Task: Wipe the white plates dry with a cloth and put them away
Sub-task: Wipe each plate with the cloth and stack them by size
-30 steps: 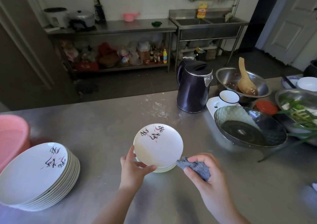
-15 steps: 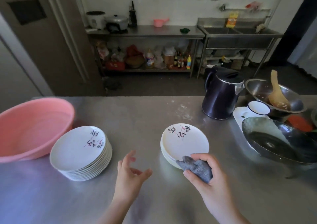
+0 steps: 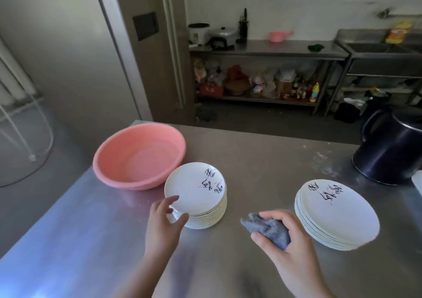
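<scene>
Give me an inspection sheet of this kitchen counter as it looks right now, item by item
Surface: steel counter, faint white specks near the kettle.
Job's things: left plate stack beside the pink basin; right plate stack, lower and wider; grey cloth.
Clutter: dark kettle at the right edge.
Hands: left hand has its fingers at the near rim of the left stack's top plate, with no firm grip yet; right hand grips the cloth, clear of both stacks.
Cables: thin cord looping to the floor at far left.
Surroundings: back shelf table with cookers, bottles below; steel sink at right.
</scene>
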`<state>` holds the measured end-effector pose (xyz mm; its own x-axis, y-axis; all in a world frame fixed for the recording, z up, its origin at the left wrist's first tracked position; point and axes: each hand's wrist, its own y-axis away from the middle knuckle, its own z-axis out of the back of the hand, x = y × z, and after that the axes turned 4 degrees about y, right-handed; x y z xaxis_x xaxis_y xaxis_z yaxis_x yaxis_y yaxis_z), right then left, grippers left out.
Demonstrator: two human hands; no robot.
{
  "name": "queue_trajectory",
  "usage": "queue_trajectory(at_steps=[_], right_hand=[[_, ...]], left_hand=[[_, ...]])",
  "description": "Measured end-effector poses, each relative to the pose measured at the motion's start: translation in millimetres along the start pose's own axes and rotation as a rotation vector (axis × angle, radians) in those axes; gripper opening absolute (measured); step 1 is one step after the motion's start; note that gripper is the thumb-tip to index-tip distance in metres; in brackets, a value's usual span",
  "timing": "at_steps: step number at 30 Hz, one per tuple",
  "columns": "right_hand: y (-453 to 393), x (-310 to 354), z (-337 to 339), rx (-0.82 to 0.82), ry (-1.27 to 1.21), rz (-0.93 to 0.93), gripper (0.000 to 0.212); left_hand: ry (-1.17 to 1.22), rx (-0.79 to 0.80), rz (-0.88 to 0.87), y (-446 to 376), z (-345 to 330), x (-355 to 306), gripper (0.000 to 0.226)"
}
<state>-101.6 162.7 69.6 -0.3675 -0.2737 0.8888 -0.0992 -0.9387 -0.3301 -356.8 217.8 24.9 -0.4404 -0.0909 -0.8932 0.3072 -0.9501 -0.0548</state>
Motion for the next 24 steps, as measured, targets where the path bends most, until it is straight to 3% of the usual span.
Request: queue_trajectory(at_steps=[8, 17, 24], right_hand=[[-4.9, 8.0, -35.7, -0.051, 0.062, -0.028, 0.035], [-3.8, 7.8, -66.1, -0.106, 0.055, -0.078, 0.034], [-1.5, 5.2, -72.6, -0.110, 0.081, -0.098, 0.034]], left_hand=[[-0.015, 0.012, 0.183, -46.4, 16.6, 21.4, 0.032], [0.066, 0.040, 0.297, -67.3, 8.4, 31.4, 0.041], [0.126, 0.028, 0.377, -70.3, 2.7, 28.9, 0.037]])
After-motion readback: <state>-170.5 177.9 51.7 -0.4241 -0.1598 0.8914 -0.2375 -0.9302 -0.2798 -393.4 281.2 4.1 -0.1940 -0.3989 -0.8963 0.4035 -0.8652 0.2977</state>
